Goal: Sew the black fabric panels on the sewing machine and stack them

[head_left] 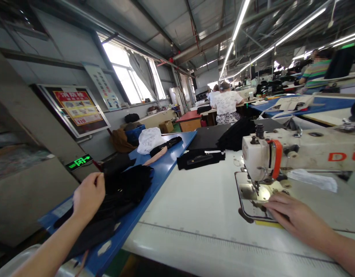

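At the left, my left hand [89,194] is closed, its fingers curled around the edge of a black fabric piece [116,164]. Beneath it, a pile of black fabric pieces [127,188] spreads over the blue side table. My right hand [293,213] lies on the bed of the white sewing machine [260,154], fingers stretched out, fingertips beside the lit needle plate [248,191]. No workpiece shows under the needle. A black fabric panel with a strip on it [199,159] lies flat on the white machine table [177,200], between my hands.
A black heap of fabric [236,132] lies behind the machine head. A white plastic bag [150,140] is at the blue table's [154,181] far end. A white cloth strip [313,180] lies under the machine arm. Co-workers [225,102] sit farther back.
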Tool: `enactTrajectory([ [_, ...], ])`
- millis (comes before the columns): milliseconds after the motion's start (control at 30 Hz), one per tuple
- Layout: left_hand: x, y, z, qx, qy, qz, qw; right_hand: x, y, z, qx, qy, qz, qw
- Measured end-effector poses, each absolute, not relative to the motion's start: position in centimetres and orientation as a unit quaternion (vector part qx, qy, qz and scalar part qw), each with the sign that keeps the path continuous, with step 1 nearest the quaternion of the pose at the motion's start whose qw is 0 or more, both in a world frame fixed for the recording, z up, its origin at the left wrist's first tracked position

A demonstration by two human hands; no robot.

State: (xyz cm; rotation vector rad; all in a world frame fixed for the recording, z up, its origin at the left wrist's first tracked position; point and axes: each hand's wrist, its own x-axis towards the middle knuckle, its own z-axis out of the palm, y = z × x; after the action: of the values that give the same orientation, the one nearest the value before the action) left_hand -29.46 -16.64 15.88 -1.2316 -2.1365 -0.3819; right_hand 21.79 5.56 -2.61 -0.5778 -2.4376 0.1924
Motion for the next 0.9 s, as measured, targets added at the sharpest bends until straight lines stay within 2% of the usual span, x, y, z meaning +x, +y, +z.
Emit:
enactTrajectory([
  [100, -26.5, -15.3, 16.1, -0.509, -0.772, -0.149, 0.351, 21.7, 5.5, -2.4, -0.224, -0.925, 0.083, 0.296],
  [167, -23.4, -13.6, 14.4, -0.579, -0.732, -0.137, 0.333, 21.6, 5.4, -2.1, -0.227, -0.927, 0.09, 0.283],
  [333, -11.7, -9.0, 4.9, -0.797, -0.541, -0.111, 0.245, 21.4, 5.0, -1.0, -0.242, -0.927, 0.073, 0.278],
  [467, -4.6, -7.4, 0.3, -0.838, -0.491, -0.15, 0.187, 21.4, 5.0, -0.6, -0.266, -0.924, 0.045, 0.272],
  [700, -3.7, -4.5, 0.6, -0.876, -0.395, -0.214, 0.174, 21.3, 5.4, -0.1, -0.28, -0.926, 0.007, 0.254],
  [900, -3.1, -3.9, 0.3, -0.868, -0.432, -0.199, 0.142, 21.4, 5.7, -0.5, -0.303, -0.906, 0.005, 0.295],
])
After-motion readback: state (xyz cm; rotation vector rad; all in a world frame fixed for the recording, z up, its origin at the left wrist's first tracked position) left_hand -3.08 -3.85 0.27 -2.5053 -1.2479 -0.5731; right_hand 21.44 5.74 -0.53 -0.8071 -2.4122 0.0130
